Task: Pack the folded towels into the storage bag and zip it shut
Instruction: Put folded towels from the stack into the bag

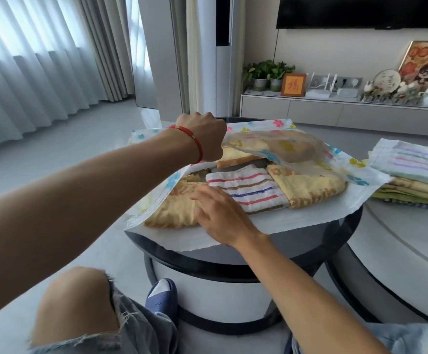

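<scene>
The right hand (223, 213) lies flat with straight fingers on a yellow towel (174, 210) just inside the bag's mouth, at the near edge of the round worktop (310, 249). The left hand (205, 135) is curled tight, lifting the storage bag (294, 221) by its thin top flap near the far edge. The towels look soft and light, so push them flat. The bag looks floppy and slippery; pinch its rim. More folded towels (409, 175) wait at the right.

Left hand (205, 135) fingers hidden behind knuckles; stack (412, 185) cut by edge.
</scene>
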`<state>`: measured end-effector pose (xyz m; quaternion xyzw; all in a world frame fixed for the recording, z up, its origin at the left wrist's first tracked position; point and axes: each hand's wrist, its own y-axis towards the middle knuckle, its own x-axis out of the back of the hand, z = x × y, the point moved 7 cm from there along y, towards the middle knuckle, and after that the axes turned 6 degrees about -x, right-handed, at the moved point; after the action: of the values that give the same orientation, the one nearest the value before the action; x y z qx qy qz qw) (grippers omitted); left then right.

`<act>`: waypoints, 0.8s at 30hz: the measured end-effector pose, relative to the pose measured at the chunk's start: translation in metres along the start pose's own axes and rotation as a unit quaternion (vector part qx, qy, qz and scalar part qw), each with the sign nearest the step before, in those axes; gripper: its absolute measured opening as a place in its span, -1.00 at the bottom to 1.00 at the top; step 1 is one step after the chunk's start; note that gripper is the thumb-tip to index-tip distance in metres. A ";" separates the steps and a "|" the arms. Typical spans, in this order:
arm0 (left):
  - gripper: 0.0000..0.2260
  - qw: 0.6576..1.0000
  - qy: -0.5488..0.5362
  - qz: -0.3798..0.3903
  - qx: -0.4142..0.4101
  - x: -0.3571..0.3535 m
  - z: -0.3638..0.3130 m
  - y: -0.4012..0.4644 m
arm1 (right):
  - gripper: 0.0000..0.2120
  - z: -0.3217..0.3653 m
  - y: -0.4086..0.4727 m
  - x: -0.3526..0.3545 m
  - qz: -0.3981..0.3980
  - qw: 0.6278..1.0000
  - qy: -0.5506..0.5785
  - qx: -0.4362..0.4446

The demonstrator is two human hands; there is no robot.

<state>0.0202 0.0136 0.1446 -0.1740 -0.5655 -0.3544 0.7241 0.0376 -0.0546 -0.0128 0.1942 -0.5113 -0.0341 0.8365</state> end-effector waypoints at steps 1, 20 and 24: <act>-0.76 1.000 0.002 -0.016 -0.010 0.001 -0.010 0.004 | -0.72 -0.007 -0.012 0.021 -0.036 0.999 0.008 0.012; -0.70 0.985 -0.022 -0.120 -0.122 0.003 -0.222 0.153 | -0.34 -0.446 -0.206 0.280 -0.317 0.664 0.041 -0.676; -0.68 0.984 -0.019 -0.127 -0.122 0.004 -0.225 0.172 | -0.30 -0.482 -0.209 0.283 -0.356 0.628 0.099 -0.685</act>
<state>0.2994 -0.0165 0.1064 -0.1944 -0.5488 -0.5066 0.6359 0.6205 -0.1797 -0.0433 -0.2651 -0.1455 -0.6502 0.6970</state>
